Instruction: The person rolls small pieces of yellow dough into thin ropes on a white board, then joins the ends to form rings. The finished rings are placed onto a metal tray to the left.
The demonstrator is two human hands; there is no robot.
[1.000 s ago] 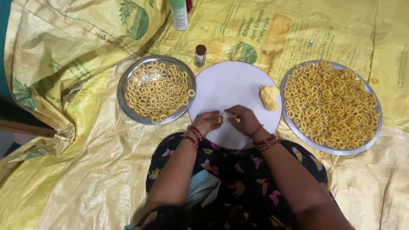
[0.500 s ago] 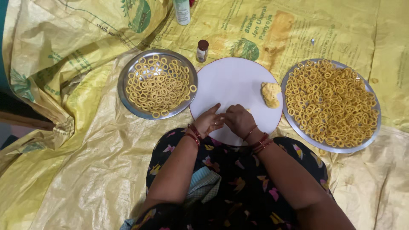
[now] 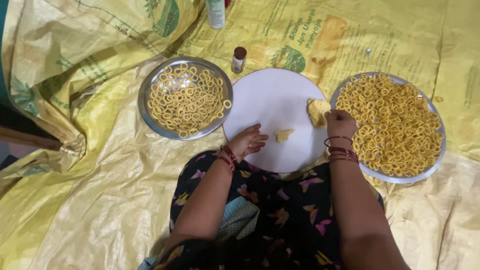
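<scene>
**Your hands have parted over the white board**

Half a second ago both your hands were bunched together at the near edge of the board; now they are apart, and your right hand has gone out to the dough lump at the board's right edge.

Head camera: you look straight down at a round white board (image 3: 272, 100) lying on a yellow printed sheet (image 3: 100, 210) in front of your lap. Your left hand (image 3: 247, 141) rests on the near left part of the board, fingers loosely spread and released, holding nothing. Just beside its fingertips, apart from them, lies a small piece of dough (image 3: 283, 135) on the board. Your right hand (image 3: 340, 122) is curled, fingers clenched down on the near end of the larger dough lump (image 3: 316, 110), which sits at the board's right rim, close to the big tray. Red bangles (image 3: 342, 152) circle your right wrist, and a few more your left.

To the left of the board stands a steel plate (image 3: 150, 85) holding a layer of yellow dough rings (image 3: 185, 100). To the right, a larger round tray (image 3: 430, 167) is heaped with many more rings. Beyond the board a small bottle with a brown cap (image 3: 239, 59) stands upright, and further back the foot of a white container (image 3: 216, 14) shows at the top edge.
</scene>
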